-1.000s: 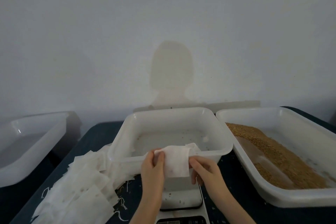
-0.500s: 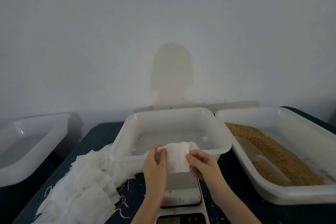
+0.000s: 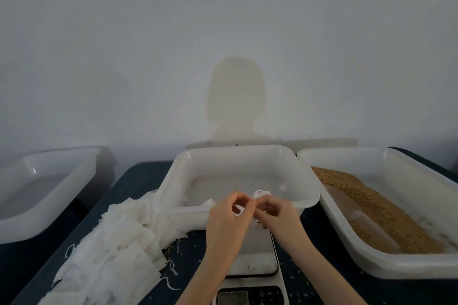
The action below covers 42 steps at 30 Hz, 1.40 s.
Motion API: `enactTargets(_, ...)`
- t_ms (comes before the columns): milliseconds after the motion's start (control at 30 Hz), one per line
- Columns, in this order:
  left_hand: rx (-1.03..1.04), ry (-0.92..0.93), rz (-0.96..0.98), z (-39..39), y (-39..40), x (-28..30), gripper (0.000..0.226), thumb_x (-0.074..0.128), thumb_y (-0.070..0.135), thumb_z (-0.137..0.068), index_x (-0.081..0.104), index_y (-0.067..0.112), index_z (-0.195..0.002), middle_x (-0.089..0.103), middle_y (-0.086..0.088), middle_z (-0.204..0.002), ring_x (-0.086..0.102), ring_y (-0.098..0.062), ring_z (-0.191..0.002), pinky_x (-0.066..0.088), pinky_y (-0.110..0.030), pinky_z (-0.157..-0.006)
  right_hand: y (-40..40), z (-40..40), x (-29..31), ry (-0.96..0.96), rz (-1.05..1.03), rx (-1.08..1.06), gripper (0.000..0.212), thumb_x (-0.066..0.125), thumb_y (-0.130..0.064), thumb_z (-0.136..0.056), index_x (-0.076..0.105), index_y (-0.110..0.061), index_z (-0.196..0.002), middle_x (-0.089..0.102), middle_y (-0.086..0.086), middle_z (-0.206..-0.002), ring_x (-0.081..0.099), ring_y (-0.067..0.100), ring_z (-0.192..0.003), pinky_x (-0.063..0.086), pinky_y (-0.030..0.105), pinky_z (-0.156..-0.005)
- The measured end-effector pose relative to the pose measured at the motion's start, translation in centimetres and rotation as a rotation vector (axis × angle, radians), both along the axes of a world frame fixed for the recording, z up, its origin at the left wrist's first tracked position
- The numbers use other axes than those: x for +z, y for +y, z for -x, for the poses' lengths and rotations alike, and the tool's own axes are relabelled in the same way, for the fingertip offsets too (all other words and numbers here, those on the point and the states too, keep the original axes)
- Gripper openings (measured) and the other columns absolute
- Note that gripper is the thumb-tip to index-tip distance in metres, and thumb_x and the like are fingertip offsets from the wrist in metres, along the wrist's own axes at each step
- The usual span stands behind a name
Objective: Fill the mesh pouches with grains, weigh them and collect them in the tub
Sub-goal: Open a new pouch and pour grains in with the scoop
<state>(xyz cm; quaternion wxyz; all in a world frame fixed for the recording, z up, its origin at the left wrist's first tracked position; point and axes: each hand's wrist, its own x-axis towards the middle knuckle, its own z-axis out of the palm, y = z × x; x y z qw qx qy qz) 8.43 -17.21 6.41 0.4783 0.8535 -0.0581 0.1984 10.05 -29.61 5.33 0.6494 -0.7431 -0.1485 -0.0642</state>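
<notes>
Mesh pouch [image 3: 260,192], white, pinched between both hands above the near rim of the middle tub [image 3: 238,156]; mostly hidden by fingers, only a crumpled top loop shows. Left hand [image 3: 229,218] has thumb and forefinger curled onto the pouch; right hand [image 3: 277,213] has fingers curled on its other side, fingertips of both hands nearly touching. Hands sit over the kitchen scale [image 3: 252,277] at the bench's near edge, its display too dim to read. Middle tub holds only a few scraps. Right tub [image 3: 371,153], touching the middle one, holds brown grains [image 3: 371,208] heaped along its left side. Pile of flat pouches [image 3: 106,252] spreads over the near-left of the bench [image 3: 133,181]. Third tub [image 3: 49,153] off the bench's left edge.
</notes>
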Motion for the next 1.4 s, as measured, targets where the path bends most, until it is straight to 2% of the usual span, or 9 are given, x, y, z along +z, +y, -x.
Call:
enactTargets(167, 0.0, 0.094, 0.072, -0.3, 0.6, 0.1, 0.011, 0.064, 0.024, -0.088, 0.061, 0.031, -0.08, 0.064, 0.011, -0.077, 0.057, 0.01, -0.073, 0.042, -0.004, -0.062, -0.2, -0.3, -0.5, 0.001, 0.051, 0.013, 0.002, 0.069, -0.013, -0.085, 0.069, -0.012, -0.084, 0.068, 0.0, -0.072, 0.057, 0.004, -0.058, 0.044, 0.016, -0.054)
enactTargets(267, 0.106, 0.022, -0.037, -0.4, 1.2, -0.2, 0.013, 0.061, 0.03, -0.089, 0.057, 0.036, -0.078, 0.061, 0.017, -0.074, 0.056, 0.005, -0.069, 0.041, -0.006, -0.063, -0.4, -0.2, -0.7, 0.011, 0.05, -0.088, 0.011, 0.059, -0.006, -0.092, 0.054, -0.014, -0.086, 0.06, 0.003, -0.073, 0.055, 0.004, -0.054, 0.045, 0.017, -0.052)
enactTargets(433, 0.225, -0.153, -0.331, 0.2, 0.9, -0.4, 0.008, 0.063, 0.033, -0.087, 0.062, 0.03, -0.079, 0.059, 0.019, -0.07, 0.05, -0.001, -0.064, 0.038, -0.013, -0.062, -0.4, 0.6, -0.4, -0.344, 0.598, -0.301, 0.023, 0.048, -0.013, -0.097, 0.065, -0.029, -0.095, 0.061, -0.012, -0.087, 0.057, 0.005, -0.07, 0.043, 0.017, -0.057)
enactTargets(567, 0.285, -0.322, -0.403, 0.4, 0.2, -0.2, 0.015, 0.076, 0.021, -0.073, 0.063, 0.024, -0.069, 0.061, 0.015, -0.063, 0.045, -0.003, -0.059, 0.038, -0.022, -0.058, -0.5, 0.5, -0.2, -0.33, 0.876, -0.229, 0.033, 0.04, -0.023, -0.101, 0.062, -0.039, -0.121, 0.046, -0.02, -0.084, 0.047, 0.0, -0.069, 0.031, 0.012, -0.052)
enactTargets(833, 0.25, -0.41, -0.464, 0.3, -0.4, -0.4, 0.021, 0.081, 0.017, -0.067, 0.06, 0.024, -0.066, 0.061, 0.015, -0.065, 0.051, -0.004, -0.062, 0.036, -0.021, -0.06, -1.1, 0.7, 0.6, -0.212, 0.788, -0.307, 0.019, 0.055, -0.048, -0.088, 0.068, -0.036, -0.081, 0.055, -0.021, -0.066, 0.053, -0.004, -0.059, 0.032, 0.009, -0.047)
enactTargets(1033, -0.006, -0.3, -0.327, -0.3, -0.2, -0.9, 0.008, 0.065, 0.036, -0.081, 0.058, 0.033, -0.083, 0.059, 0.023, -0.086, 0.048, 0.003, -0.082, 0.034, -0.015, -0.074, -2.1, 0.4, 1.6, -0.16, 0.916, -0.201, 0.015, 0.055, -0.036, -0.088, 0.07, -0.034, -0.087, 0.049, -0.019, -0.059, 0.05, -0.001, -0.056, 0.031, 0.011, -0.045)
enactTargets(1133, -0.233, -0.133, -0.314, -0.6, 0.4, -1.4, 0.05, 0.056, 0.064, -0.071, 0.032, 0.054, -0.114, 0.036, 0.046, -0.114, 0.032, 0.021, -0.111, 0.024, -0.001, -0.091, -2.6, 0.3, 2.2, -0.101, 0.903, -0.158, 0.011, 0.06, -0.037, -0.082, 0.071, -0.038, -0.086, 0.051, -0.023, -0.058, 0.051, -0.004, -0.056, 0.031, 0.009, -0.046)
enactTargets(1267, -0.334, -0.041, -0.468, -1.3, 0.9, -2.2, 0.101, 0.066, 0.072, -0.053, 0.013, 0.051, -0.136, 0.012, 0.053, -0.126, 0.005, 0.034, -0.116, 0.011, 0.005, -0.093, -3.1, 0.6, 2.5, -0.077, 0.887, -0.142, 0.01, 0.061, -0.044, -0.075, 0.07, -0.04, -0.074, 0.058, -0.023, -0.059, 0.058, -0.003, -0.061, 0.038, 0.009, -0.05)
enactTargets(1400, -0.214, -0.056, -0.562, -2.3, 0.7, -2.6, 0.079, 0.054, 0.075, -0.06, 0.041, 0.04, -0.13, 0.043, 0.033, -0.109, 0.029, 0.031, -0.094, 0.025, -0.004, -0.091, -3.5, 1.1, 2.6, -0.131, 0.908, -0.115, 0.014, 0.06, -0.048, -0.069, 0.059, -0.049, -0.055, 0.057, -0.025, -0.056, 0.057, -0.004, -0.06, 0.033, 0.009, -0.049)
